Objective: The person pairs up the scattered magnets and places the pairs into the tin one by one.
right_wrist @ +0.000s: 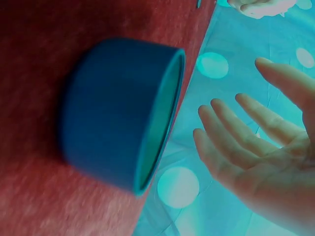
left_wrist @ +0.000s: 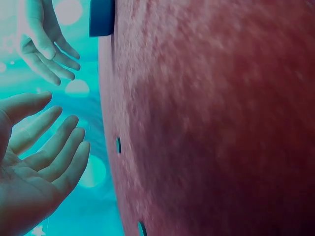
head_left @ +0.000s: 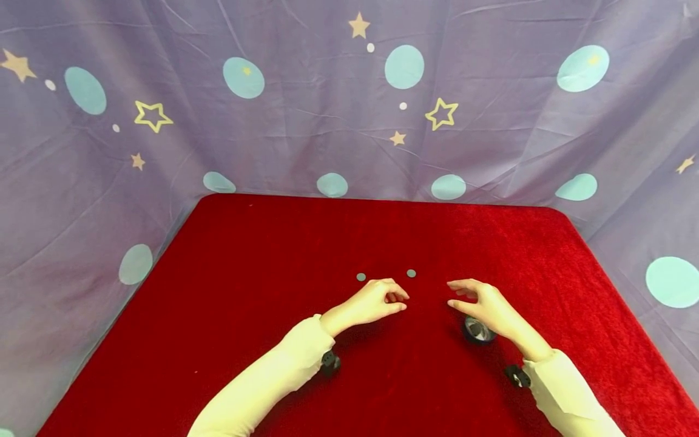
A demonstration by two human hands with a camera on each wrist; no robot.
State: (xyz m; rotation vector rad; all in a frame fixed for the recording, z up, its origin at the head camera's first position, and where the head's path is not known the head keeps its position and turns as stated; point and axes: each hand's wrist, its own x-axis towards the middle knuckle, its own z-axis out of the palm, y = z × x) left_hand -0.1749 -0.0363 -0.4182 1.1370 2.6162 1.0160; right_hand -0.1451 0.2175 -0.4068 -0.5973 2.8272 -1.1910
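Note:
My left hand [head_left: 371, 301] hovers above the red cloth with its fingers loosely bent and nothing in them. Two small grey discs lie flat on the cloth just beyond it, a left disc [head_left: 361, 277] and a right disc [head_left: 411, 273]. My right hand [head_left: 486, 306] is held in the air opposite, palm inward, also holding nothing. Below it stands a dark round bowl [head_left: 478, 331], partly covered by the hand in the head view. The right wrist view shows the bowl's smooth side [right_wrist: 113, 108] and thin rim, apart from the fingers [right_wrist: 231, 123].
The red cloth [head_left: 273, 243] covers a table with rounded far corners. A purple curtain [head_left: 327, 121] with stars and pale dots hangs behind and at both sides. A small black device sits at each wrist, a left one [head_left: 330, 363] and a right one [head_left: 517, 376].

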